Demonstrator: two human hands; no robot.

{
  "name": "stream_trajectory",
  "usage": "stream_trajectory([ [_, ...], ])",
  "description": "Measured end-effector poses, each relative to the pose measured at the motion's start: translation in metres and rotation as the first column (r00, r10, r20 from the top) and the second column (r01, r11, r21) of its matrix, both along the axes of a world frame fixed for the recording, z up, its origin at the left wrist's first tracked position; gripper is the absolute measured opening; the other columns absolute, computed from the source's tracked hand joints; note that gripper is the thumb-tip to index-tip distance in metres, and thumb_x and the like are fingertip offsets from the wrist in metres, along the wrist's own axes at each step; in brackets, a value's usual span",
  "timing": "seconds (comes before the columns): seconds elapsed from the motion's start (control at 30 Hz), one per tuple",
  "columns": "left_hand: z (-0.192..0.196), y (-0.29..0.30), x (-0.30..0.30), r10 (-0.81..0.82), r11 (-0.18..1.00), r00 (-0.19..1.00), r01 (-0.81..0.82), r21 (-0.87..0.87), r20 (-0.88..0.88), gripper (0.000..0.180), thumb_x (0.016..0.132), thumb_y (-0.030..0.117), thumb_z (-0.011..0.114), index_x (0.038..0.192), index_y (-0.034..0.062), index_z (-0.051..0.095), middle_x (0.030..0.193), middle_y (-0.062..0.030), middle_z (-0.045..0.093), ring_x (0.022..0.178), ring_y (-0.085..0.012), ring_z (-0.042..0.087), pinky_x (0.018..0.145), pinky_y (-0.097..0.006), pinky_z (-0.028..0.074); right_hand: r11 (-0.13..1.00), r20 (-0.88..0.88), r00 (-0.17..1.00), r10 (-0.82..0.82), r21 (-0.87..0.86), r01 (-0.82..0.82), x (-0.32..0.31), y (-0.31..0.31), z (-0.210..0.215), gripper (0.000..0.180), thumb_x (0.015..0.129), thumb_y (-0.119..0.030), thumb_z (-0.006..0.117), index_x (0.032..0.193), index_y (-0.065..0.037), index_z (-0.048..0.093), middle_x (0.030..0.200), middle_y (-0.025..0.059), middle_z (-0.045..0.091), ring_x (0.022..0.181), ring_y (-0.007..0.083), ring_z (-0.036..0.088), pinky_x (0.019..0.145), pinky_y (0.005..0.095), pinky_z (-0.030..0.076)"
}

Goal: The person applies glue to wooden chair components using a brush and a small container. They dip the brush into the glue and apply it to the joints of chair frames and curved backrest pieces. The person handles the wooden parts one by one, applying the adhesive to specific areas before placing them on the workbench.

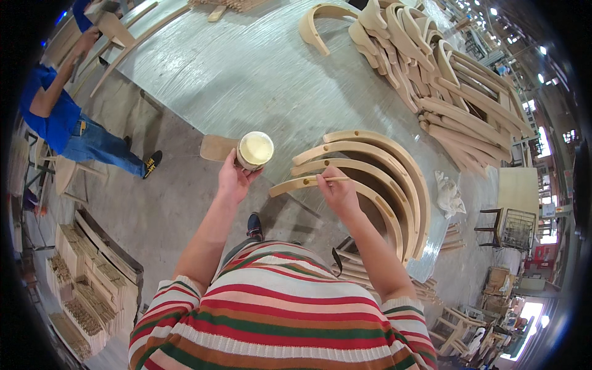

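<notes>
My left hand grips a small round cup of pale yellowish glue, held above the near edge of the workbench. My right hand pinches a thin wooden stick and holds its tip over the nearest of several curved wooden pieces. These arcs lie side by side on the bench, each with small drilled holes along its top face.
A heap of curved and shaped wooden chair parts covers the bench's far right. A crumpled white rag lies near the right edge. A person in a blue shirt works at the left. Stacks of wooden slats stand on the floor at lower left.
</notes>
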State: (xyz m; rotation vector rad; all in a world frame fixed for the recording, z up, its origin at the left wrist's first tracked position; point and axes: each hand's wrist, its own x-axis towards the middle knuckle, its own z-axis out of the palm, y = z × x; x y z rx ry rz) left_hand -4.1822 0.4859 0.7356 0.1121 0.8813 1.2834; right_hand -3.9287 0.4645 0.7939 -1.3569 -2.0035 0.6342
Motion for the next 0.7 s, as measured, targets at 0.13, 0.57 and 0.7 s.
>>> stream_trajectory([
  [0.13,0.002,0.009,-0.002,-0.021,1.0,1.0,0.021,-0.001,0.011,0.042,0.097,0.034,0.032,0.126,0.0052,0.041,0.123,-0.0111,0.05,0.106,-0.0265,0.055,0.091,-0.044,0.047,1.0,0.002,1.0,-0.018,0.013,0.018,-0.006,-0.004,0.003,0.017,0.084,-0.009,0.058,0.073,-0.001,0.049,0.061,0.0111,0.046,0.053,0.022,0.046,0.051,0.0334,0.038],
  [0.57,0.015,0.015,0.052,-0.23,0.973,0.973,0.23,0.021,-0.012,0.04,0.096,0.035,0.036,0.119,0.0043,0.047,0.114,-0.0127,0.055,0.095,-0.0244,0.06,0.081,-0.041,0.053,0.944,-0.621,0.717,-0.316,-0.126,0.306,0.014,-0.017,0.05,0.012,0.086,-0.01,0.061,0.082,0.0,0.055,0.072,0.0049,0.06,0.064,0.0087,0.058,0.058,0.0216,0.048],
  [0.7,0.027,-0.005,0.106,-0.395,0.917,0.919,0.393,0.068,0.006,0.04,0.095,0.036,0.037,0.118,0.004,0.048,0.107,-0.0107,0.059,0.091,-0.0222,0.062,0.079,-0.04,0.053,0.928,-0.528,0.785,-0.324,-0.018,0.371,0.046,-0.029,0.06,0.015,0.086,-0.012,0.062,0.08,0.0,0.056,0.067,0.0042,0.06,0.06,0.0083,0.057,0.057,0.0218,0.047],
])
